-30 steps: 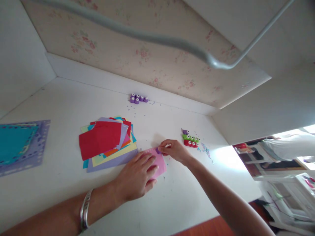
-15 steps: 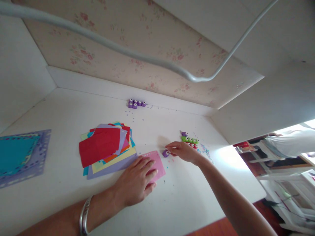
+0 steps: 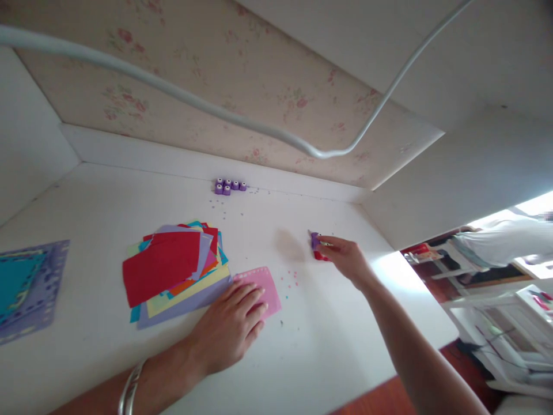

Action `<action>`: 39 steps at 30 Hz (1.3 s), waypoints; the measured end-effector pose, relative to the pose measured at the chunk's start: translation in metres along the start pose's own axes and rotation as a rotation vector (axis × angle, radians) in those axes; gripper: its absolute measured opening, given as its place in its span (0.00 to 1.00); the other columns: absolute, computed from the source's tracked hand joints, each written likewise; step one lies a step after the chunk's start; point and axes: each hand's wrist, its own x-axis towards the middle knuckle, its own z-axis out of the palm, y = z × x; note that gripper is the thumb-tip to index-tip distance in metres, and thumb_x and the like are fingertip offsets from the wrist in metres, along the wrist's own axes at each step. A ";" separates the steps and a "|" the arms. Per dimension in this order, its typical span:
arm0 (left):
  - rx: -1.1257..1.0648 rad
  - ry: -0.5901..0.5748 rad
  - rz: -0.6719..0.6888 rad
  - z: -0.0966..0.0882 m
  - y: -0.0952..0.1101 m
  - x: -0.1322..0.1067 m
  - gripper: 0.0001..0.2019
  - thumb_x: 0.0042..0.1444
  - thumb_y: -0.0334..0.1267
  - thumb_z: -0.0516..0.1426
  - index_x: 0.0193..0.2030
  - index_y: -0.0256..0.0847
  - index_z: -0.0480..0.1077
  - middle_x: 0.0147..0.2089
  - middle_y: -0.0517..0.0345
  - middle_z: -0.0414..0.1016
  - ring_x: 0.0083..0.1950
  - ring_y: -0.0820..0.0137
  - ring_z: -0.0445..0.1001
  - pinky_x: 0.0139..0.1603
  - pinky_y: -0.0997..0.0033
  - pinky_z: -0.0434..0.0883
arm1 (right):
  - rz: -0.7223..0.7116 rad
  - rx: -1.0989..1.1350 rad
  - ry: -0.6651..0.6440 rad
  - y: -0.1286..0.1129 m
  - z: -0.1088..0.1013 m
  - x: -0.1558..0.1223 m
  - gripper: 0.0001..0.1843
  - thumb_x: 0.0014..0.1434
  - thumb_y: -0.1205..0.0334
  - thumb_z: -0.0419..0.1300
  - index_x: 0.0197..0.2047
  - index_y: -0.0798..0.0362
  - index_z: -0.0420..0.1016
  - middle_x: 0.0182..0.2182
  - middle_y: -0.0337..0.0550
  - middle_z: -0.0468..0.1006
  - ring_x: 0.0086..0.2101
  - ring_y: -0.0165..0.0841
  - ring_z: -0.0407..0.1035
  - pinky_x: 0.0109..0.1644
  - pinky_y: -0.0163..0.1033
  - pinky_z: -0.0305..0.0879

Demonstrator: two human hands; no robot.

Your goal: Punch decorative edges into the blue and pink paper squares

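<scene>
My left hand (image 3: 228, 325) lies flat with its fingers stretched over a pink sheet of paper (image 3: 270, 288), pressing it to the white table. Small punched holes run along the sheet's far edge. My right hand (image 3: 348, 262) is closed at the fingertips on a small purple craft punch (image 3: 315, 245), above the group of punches at the right. The red punches (image 3: 320, 256) show just under the fingers; most of that group is hidden by the hand. Pink paper bits (image 3: 292, 278) lie scattered between the sheet and the right hand.
A pile of coloured paper (image 3: 166, 271) lies left of the pink sheet. More sheets with punched edges (image 3: 56, 288) are at the far left. Several purple punches (image 3: 227, 190) stand near the wall. A white cable (image 3: 259, 127) hangs across the view. A person in white (image 3: 496, 242) is at the right.
My right hand has moved right and away from the pink sheet, and the purple punch beside the sheet is gone from there. My left hand stays on the paper. The view has shifted slightly.
</scene>
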 end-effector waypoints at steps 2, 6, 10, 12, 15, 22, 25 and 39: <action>0.000 0.024 0.007 0.001 0.000 0.000 0.15 0.65 0.41 0.50 0.54 0.44 0.71 0.60 0.53 0.71 0.62 0.62 0.65 0.65 0.55 0.59 | 0.077 -0.095 0.127 0.017 -0.021 0.019 0.22 0.53 0.52 0.61 0.48 0.52 0.80 0.27 0.44 0.83 0.22 0.33 0.71 0.26 0.37 0.64; 0.028 0.067 0.025 0.003 0.000 -0.001 0.15 0.65 0.39 0.50 0.55 0.43 0.71 0.58 0.52 0.72 0.61 0.62 0.67 0.64 0.54 0.61 | 0.060 -0.462 0.225 0.051 -0.040 0.058 0.17 0.52 0.52 0.61 0.41 0.49 0.83 0.32 0.44 0.83 0.30 0.37 0.75 0.34 0.39 0.66; 0.050 0.060 0.021 0.003 0.000 0.000 0.15 0.65 0.39 0.50 0.54 0.42 0.71 0.58 0.53 0.73 0.60 0.62 0.68 0.64 0.54 0.62 | 0.005 -0.669 0.092 0.067 -0.030 0.082 0.14 0.54 0.54 0.59 0.39 0.46 0.83 0.36 0.41 0.84 0.37 0.38 0.76 0.40 0.37 0.67; 0.050 0.040 0.012 0.002 0.001 0.000 0.15 0.66 0.40 0.50 0.54 0.42 0.71 0.58 0.52 0.73 0.60 0.61 0.68 0.64 0.54 0.62 | 0.002 -0.705 0.048 0.069 -0.024 0.088 0.13 0.53 0.56 0.60 0.38 0.46 0.84 0.36 0.41 0.84 0.38 0.39 0.76 0.41 0.37 0.67; 0.047 0.020 0.006 0.000 0.001 0.001 0.15 0.66 0.41 0.49 0.54 0.42 0.71 0.58 0.52 0.72 0.60 0.61 0.68 0.64 0.53 0.62 | 0.014 -0.737 0.000 0.069 -0.019 0.092 0.12 0.52 0.57 0.60 0.36 0.46 0.84 0.36 0.41 0.84 0.39 0.40 0.77 0.42 0.38 0.67; 0.009 -0.014 -0.004 0.000 0.000 0.000 0.16 0.66 0.41 0.48 0.55 0.42 0.70 0.59 0.52 0.71 0.61 0.61 0.67 0.65 0.53 0.60 | 0.040 -0.809 -0.028 0.064 -0.023 0.095 0.17 0.58 0.58 0.54 0.43 0.44 0.83 0.43 0.39 0.83 0.45 0.40 0.75 0.45 0.38 0.67; -0.006 -0.021 -0.015 -0.001 0.000 0.000 0.15 0.66 0.42 0.48 0.55 0.42 0.69 0.59 0.52 0.71 0.61 0.62 0.66 0.65 0.54 0.59 | 0.033 -0.834 0.018 0.050 -0.020 0.098 0.20 0.61 0.55 0.50 0.47 0.45 0.81 0.45 0.43 0.82 0.45 0.44 0.75 0.46 0.42 0.67; 0.043 0.131 -0.003 0.017 -0.004 -0.006 0.11 0.67 0.37 0.49 0.50 0.41 0.69 0.56 0.57 0.73 0.59 0.65 0.67 0.66 0.59 0.56 | -0.494 -0.570 -0.180 -0.099 0.150 0.138 0.20 0.62 0.61 0.54 0.57 0.48 0.72 0.55 0.42 0.74 0.48 0.36 0.72 0.54 0.37 0.64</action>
